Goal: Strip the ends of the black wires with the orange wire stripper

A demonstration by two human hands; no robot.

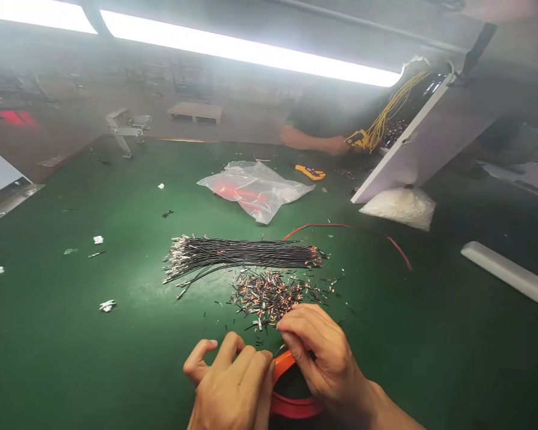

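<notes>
Orange-red tool (283, 365) — curved, partly hidden — between left hand (236, 385) and right hand (325, 352).

Smooth, plastic-looking orange handle (282, 365)

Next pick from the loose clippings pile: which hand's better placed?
Right, probably: the right hand is at the near edge of the clippings pile; the left hand sits farther back, at the orange-red tool.

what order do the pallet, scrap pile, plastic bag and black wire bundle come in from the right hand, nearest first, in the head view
1. Scrap pile: just beyond the right hand, slightly left.
2. Black wire bundle: behind it.
3. Plastic bag: farther up the table.
4. Pallet: background, past the table.
</notes>
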